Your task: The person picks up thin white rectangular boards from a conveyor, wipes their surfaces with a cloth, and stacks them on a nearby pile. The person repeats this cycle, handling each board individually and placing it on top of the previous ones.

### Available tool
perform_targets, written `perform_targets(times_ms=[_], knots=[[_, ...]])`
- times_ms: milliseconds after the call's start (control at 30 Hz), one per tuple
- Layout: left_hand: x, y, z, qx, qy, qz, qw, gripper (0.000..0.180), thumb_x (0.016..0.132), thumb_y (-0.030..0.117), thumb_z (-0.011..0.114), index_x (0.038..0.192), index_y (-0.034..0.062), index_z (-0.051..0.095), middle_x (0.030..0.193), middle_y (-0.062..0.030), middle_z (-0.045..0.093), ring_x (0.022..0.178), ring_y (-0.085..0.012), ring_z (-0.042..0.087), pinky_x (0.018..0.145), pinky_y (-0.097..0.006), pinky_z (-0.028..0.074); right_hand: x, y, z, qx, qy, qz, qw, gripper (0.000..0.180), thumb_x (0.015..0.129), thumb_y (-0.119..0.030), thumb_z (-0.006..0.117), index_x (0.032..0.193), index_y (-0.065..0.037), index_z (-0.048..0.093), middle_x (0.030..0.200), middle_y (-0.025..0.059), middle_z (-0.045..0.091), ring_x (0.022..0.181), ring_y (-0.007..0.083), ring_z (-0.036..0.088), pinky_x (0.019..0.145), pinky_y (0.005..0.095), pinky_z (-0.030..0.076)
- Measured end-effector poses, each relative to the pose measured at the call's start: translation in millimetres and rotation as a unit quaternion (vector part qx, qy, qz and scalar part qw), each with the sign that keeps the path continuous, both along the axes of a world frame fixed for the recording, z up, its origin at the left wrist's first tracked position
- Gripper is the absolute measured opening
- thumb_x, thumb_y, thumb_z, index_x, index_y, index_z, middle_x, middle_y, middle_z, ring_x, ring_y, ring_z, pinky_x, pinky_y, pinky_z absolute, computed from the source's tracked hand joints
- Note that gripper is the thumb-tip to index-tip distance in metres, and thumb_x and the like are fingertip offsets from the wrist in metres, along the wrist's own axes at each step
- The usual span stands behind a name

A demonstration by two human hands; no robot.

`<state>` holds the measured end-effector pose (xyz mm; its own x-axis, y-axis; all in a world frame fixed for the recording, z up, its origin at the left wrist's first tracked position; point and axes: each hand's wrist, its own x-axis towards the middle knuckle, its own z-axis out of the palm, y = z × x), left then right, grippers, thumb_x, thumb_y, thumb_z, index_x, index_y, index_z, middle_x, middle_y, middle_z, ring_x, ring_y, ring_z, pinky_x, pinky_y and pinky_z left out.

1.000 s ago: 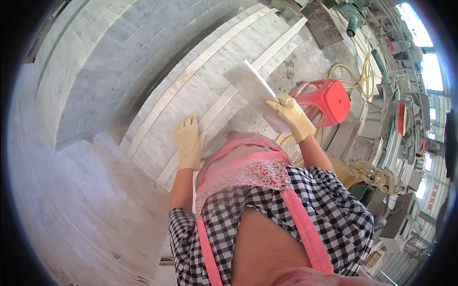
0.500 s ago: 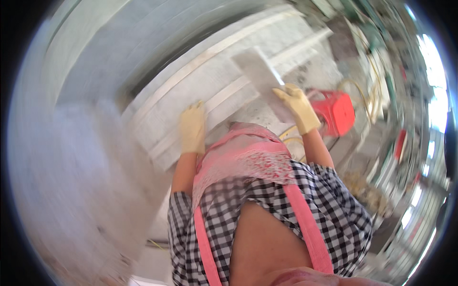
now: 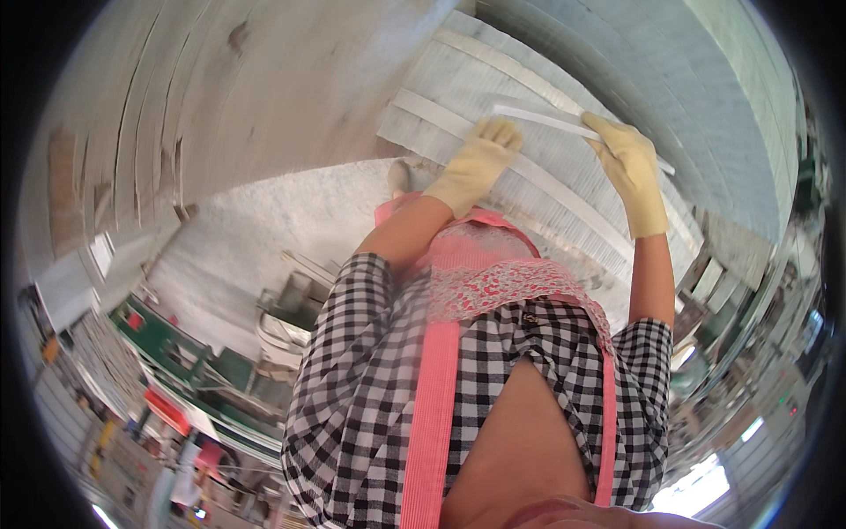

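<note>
A long, thin white strip of tile [image 3: 564, 123] lies edge-on just above a stack of pale grey ribbed slabs [image 3: 493, 79]. The right hand [image 3: 633, 167], in a yellow rubber glove, clasps its far part; the gloved left hand [image 3: 480, 163] rests fingers loosely bent beside its near end.

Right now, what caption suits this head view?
Two gloved hands, left hand and right hand, hold a thin white strip over stacked pale slabs.
</note>
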<state>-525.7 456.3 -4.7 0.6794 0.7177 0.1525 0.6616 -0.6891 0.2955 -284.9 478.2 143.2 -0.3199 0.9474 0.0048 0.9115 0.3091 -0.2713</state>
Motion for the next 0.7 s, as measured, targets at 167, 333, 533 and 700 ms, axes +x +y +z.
perform_targets(times_ms=[167, 333, 533, 700], knots=[[-19.0, 7.0, -16.5, -0.094, 0.032, 0.11, 0.989, 0.056, 0.077, 0.017, 0.07, 0.131, 0.0073, 0.059, 0.138, -0.0133, 0.056, 0.138, -0.0305, 0.044, 0.119, -0.049, 0.027, -47.2, 74.8, -12.5, 0.007, -0.025, 0.197, 0.98, 0.033, 0.083, -0.008, 0.068, 0.116, -0.008, 0.067, 0.111, 0.0114, 0.072, 0.1, 0.0335, 0.067, 0.081, 0.0437, 0.054], [-11.8, -10.5, -17.3, -0.111, 0.022, 0.128, 0.985, 0.037, 0.09, 0.01, 0.051, 0.125, 0.0075, 0.063, 0.129, -0.013, 0.063, 0.137, -0.0277, 0.047, 0.12, -0.052, 0.024, -88.4, 117.4, -35.7, 0.069, -0.024, 0.344, 0.936, 0.018, 0.077, -0.008, 0.065, 0.095, -0.008, 0.063, 0.088, 0.01, 0.068, 0.087, 0.0331, 0.066, 0.073, 0.0449, 0.052], [-33.7, -20.6, -6.0, -0.119, -0.009, 0.138, 0.983, 0.038, 0.087, 0.009, 0.053, 0.123, 0.0043, 0.063, 0.127, -0.0141, 0.062, 0.135, -0.0275, 0.048, 0.12, -0.052, 0.024, -152.2, 167.5, -60.2, 0.041, -0.076, 0.437, 0.895, 0.028, 0.07, -0.001, 0.066, 0.097, -0.005, 0.061, 0.085, 0.0106, 0.065, 0.08, 0.034, 0.064, 0.066, 0.0447, 0.051], [-55.3, -31.5, 3.9, -0.13, -0.114, 0.172, 0.97, 0.043, 0.084, 0.006, 0.058, 0.126, -0.0011, 0.06, 0.131, -0.0154, 0.06, 0.133, -0.0311, 0.049, 0.119, -0.045, 0.03, -198.8, 178.8, -69.7, -0.032, -0.109, 0.432, 0.895, 0.023, 0.072, -0.003, 0.066, 0.095, -0.006, 0.064, 0.082, 0.0105, 0.065, 0.081, 0.0332, 0.066, 0.066, 0.0441, 0.052]])
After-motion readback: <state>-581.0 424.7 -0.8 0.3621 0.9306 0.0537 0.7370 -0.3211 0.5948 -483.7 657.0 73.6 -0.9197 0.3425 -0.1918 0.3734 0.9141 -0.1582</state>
